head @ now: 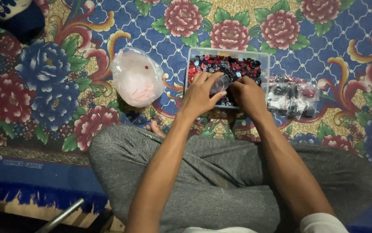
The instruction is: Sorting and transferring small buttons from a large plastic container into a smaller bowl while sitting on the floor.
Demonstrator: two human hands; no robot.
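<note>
1. Head view, looking down: person seated cross-legged in grey trousers (pixel 203 172) on a floral carpet (pixel 86 30), both forearms extended forward over the lap
2. Clear plastic box (pixel 227 52), rectangular, sits on the carpet just beyond the knees, centre of view; filled with small red, black and blue button-like pieces (pixel 237 67)
3. Left hand (pixel 199 96) rests over the near-left part of the box, fingers curled, thumb and fingertips closed around a small clear round item (pixel 220 83); what the item is cannot be told, it is small and glary
4. Right hand (pixel 248 96) lies over the near-middle of the box, just right of the left hand, fingers bent inward; fingertips meet the same clear item from the right side, so both hands grip it between them
5. The clear item is held just above the pieces inside the box, near its near edge; whether it touches the pieces cannot be told
6. Clear bag of dark and red pieces (pixel 293 95) lies on the carpet touching the right side of the box, crumpled and shiny
7. Whitish translucent plastic bag (pixel 137 77), rounded and puffed, lies on the carpet left of the box, apart from it; a few reddish bits show through
8. Bare toes (pixel 156 128) show at the near-left of the box, beside the left wrist
9. White and blue object (pixel 11 13) at the far-left corner, partly cut off
10. Grey metal bar (pixel 63 215) at the near-left edge, off the carpet's fringe
</note>
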